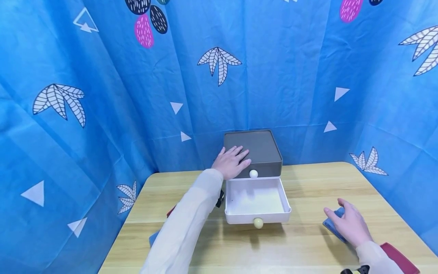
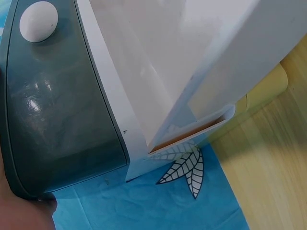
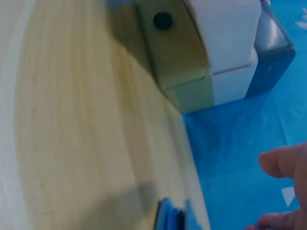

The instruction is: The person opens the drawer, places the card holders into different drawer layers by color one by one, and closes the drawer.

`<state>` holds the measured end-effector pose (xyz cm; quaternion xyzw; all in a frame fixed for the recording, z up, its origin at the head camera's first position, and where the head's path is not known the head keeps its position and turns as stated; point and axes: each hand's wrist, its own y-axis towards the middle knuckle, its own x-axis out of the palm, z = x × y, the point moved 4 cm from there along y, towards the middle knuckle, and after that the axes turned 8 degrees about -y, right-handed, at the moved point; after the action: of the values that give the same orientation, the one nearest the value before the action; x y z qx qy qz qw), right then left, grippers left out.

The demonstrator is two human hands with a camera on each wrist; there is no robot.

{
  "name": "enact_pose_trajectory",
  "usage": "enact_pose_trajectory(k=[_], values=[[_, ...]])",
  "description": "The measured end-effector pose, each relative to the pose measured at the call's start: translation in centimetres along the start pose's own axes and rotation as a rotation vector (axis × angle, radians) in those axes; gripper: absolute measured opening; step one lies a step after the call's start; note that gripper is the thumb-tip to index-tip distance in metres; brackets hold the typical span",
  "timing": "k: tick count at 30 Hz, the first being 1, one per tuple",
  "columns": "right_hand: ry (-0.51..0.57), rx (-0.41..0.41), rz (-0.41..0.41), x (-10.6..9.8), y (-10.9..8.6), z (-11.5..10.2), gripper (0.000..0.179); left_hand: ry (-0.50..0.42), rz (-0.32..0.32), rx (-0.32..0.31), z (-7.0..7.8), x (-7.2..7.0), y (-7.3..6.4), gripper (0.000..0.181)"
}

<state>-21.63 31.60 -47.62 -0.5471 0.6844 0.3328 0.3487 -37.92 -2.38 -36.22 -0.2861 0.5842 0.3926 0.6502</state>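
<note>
My left hand (image 1: 231, 163) lies with its fingers spread over the grey top of a small drawer unit (image 1: 260, 146). The unit's white drawer (image 1: 258, 198) is pulled out and nothing lies in it. In the left wrist view, part of that hand (image 2: 24, 213) shows at the edge of the grey section, beside its white knob (image 2: 38, 21). Over on the right, my right hand (image 1: 352, 224) hovers above a blue, wallet-like folded thing (image 1: 330, 225), thumb and fingers apart. The right wrist view shows that blue thing (image 3: 175, 215) apart from the fingertips.
A dark red flat thing (image 1: 399, 258) lies by my right sleeve. Left of the unit, a blue thing (image 1: 153, 238) and a red one (image 1: 170, 211) are mostly hidden by my left arm. A yellow section (image 3: 184, 62) forms the unit's base. Blue curtain (image 1: 291, 76) surrounds the wooden table (image 1: 308, 251).
</note>
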Motion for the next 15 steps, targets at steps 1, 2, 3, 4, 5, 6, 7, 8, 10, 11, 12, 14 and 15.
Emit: enact_pose_trajectory(k=[1,2,3,4,5,6,7,8,10,11,12,14,15], values=[[-0.011,0.013,0.021,0.1,0.0,0.4,0.091,-0.002,-0.003,0.001,0.0,0.0,0.0,0.067],[-0.026,0.025,0.044,0.2,0.1,0.7,0.092,-0.005,-0.005,0.002,0.1,0.0,0.0,0.067],[-0.042,0.038,0.062,0.4,0.1,1.1,0.093,-0.006,-0.008,0.003,0.1,0.0,0.0,0.067],[-0.057,0.053,0.074,0.6,0.1,1.4,0.094,-0.007,-0.01,0.003,0.1,0.0,0.0,0.067],[-0.071,0.065,0.086,0.8,0.1,1.7,0.095,-0.007,-0.011,0.002,0.2,0.0,0.0,0.067],[-0.083,0.077,0.093,1.0,0.1,2.0,0.096,-0.004,-0.01,0.002,0.2,0.0,0.0,0.066],[-0.094,0.086,0.09,1.3,0.1,2.2,0.098,-0.002,-0.009,0.002,0.2,-0.1,0.0,0.066],[-0.106,0.097,0.079,1.5,0.1,2.5,0.099,0.001,-0.007,0.002,0.2,-0.1,0.0,0.065],[-0.117,0.119,0.052,1.9,0.1,2.8,0.103,0.007,-0.003,0.002,0.2,-0.1,0.1,0.064],[-0.124,0.125,0.042,2.0,0.1,2.8,0.105,0.007,-0.003,0.003,0.2,-0.1,0.1,0.064],[-0.131,0.132,0.032,2.1,0.1,2.9,0.106,0.007,-0.003,0.003,0.2,-0.1,0.1,0.064],[-0.139,0.148,0.017,2.2,0.2,3.0,0.109,0.007,-0.002,0.002,0.2,-0.1,0.1,0.065],[-0.141,0.155,0.016,2.2,0.2,3.0,0.11,0.006,0.0,0.0,0.1,-0.1,0.0,0.065]])
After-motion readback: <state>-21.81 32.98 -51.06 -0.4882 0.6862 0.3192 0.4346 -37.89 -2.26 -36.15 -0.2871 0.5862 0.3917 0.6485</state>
